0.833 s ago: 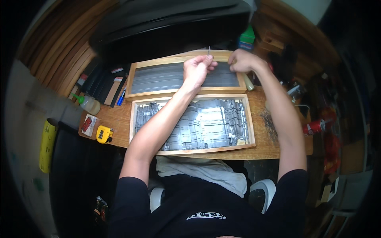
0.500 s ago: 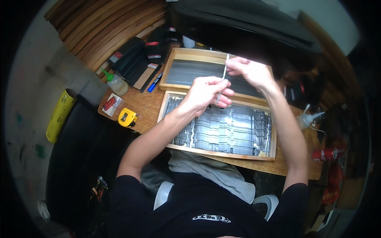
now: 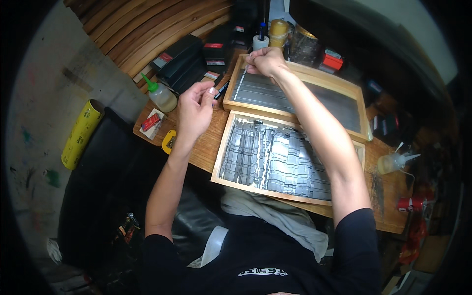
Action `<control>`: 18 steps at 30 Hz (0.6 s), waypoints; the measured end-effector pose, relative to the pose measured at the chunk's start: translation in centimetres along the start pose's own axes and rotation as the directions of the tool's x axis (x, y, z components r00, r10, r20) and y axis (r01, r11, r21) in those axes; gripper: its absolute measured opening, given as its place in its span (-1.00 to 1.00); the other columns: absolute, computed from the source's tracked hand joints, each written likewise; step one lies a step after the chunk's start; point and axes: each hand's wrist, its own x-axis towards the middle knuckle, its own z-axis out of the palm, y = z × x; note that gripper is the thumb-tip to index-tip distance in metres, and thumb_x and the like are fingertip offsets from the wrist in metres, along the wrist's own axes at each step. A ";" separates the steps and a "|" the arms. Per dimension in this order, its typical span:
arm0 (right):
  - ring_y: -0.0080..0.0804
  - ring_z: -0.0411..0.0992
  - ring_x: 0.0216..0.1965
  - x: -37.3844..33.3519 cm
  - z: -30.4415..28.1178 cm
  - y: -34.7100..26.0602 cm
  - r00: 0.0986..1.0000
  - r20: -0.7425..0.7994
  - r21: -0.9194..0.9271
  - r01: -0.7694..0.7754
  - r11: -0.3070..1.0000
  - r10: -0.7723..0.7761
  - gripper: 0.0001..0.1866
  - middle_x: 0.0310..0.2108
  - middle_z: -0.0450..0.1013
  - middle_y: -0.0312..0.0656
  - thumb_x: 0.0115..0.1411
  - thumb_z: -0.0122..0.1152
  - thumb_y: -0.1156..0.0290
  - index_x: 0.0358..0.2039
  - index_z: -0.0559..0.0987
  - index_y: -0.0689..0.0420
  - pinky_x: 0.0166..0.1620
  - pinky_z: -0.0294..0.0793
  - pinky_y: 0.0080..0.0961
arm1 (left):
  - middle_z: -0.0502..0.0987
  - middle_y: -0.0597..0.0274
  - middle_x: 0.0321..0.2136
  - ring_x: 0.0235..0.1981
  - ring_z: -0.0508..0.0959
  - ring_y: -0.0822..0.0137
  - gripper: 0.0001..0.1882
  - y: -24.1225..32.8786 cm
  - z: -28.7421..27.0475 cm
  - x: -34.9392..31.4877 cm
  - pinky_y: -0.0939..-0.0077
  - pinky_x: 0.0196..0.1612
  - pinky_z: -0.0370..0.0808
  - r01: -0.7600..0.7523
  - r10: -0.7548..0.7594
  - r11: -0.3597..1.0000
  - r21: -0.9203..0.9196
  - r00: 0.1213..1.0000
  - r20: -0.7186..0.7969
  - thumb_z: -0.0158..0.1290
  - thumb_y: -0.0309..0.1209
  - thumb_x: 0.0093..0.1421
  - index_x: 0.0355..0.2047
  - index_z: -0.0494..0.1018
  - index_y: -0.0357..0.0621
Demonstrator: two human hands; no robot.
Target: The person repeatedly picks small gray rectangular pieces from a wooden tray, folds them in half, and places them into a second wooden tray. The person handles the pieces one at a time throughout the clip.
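My right hand (image 3: pixel 267 62) is over the far left corner of the back wooden tray (image 3: pixel 295 117). Its fingers pinch the top end of a thin, pale metal strip (image 3: pixel 240 86), which slants down across the dark strips (image 3: pixel 314 96) in that tray. My left hand (image 3: pixel 195 110) is raised to the left of the tray, thumb and fingers curled together; whether anything is between them is hidden. Just beyond its fingertips lies a blue marker (image 3: pixel 222 90). The front wooden tray (image 3: pixel 222 156), full of shiny grey metal pieces (image 3: pixel 290 157), is below my right forearm.
Left of the trays are a green-tipped squeeze bottle (image 3: pixel 162 97), a red item (image 3: pixel 151 122) on a white card and a yellow tape measure (image 3: pixel 169 141). Black boxes (image 3: pixel 179 56) and jars (image 3: pixel 303 44) line the back. Another squeeze bottle (image 3: pixel 392 163) and a red can (image 3: pixel 411 204) are right.
My left hand has let go of the metal strip and moved left. With the strip, my right hand has moved left to the back tray's left end. The view has shifted.
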 end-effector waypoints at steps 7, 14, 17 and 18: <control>-0.29 0.68 -0.47 4.1 2.5 3.5 0.998 0.027 0.010 -0.059 0.998 0.059 -0.85 -0.40 0.65 -0.01 0.25 0.41 0.58 -0.33 0.63 0.44 -0.48 0.71 -0.52 | 0.66 -0.15 -0.08 -0.20 0.68 0.20 -0.53 -2.2 1.7 3.5 0.37 -0.06 0.61 -0.019 -0.015 0.966 0.256 0.991 0.131 0.20 -0.39 0.30 0.14 0.49 -0.44; -0.41 0.64 -0.47 3.6 2.7 3.3 0.999 0.000 -0.015 -0.051 0.999 0.051 -0.92 -0.40 0.63 -0.10 0.29 0.35 0.57 -0.30 0.66 0.35 -0.45 0.74 -0.55 | 0.59 -0.15 0.01 -0.19 0.66 0.34 -0.43 -3.8 2.6 4.2 0.47 -0.11 0.61 0.002 -0.067 0.937 0.349 0.983 0.173 0.26 -0.37 0.27 0.21 0.41 -0.43; -0.42 0.63 -0.48 4.0 2.7 3.3 0.999 -0.027 -0.032 -0.044 0.999 0.043 -0.92 -0.42 0.62 -0.11 0.31 0.32 0.57 -0.31 0.65 0.34 -0.46 0.73 -0.55 | 0.57 -0.15 0.06 -0.13 0.65 0.33 -0.46 -2.9 2.2 3.6 0.47 -0.08 0.61 0.037 -0.084 0.955 0.294 0.985 0.148 0.21 -0.38 0.33 0.23 0.40 -0.42; -0.42 0.63 -0.48 4.2 2.7 3.3 0.998 -0.037 -0.028 -0.046 0.999 0.045 -0.92 -0.43 0.62 -0.11 0.32 0.31 0.57 -0.31 0.65 0.33 -0.46 0.73 -0.54 | 0.56 -0.15 0.07 -0.10 0.64 0.33 -0.48 -2.7 2.1 3.2 0.47 -0.07 0.60 0.051 -0.091 0.961 0.271 0.986 0.136 0.19 -0.38 0.35 0.23 0.39 -0.41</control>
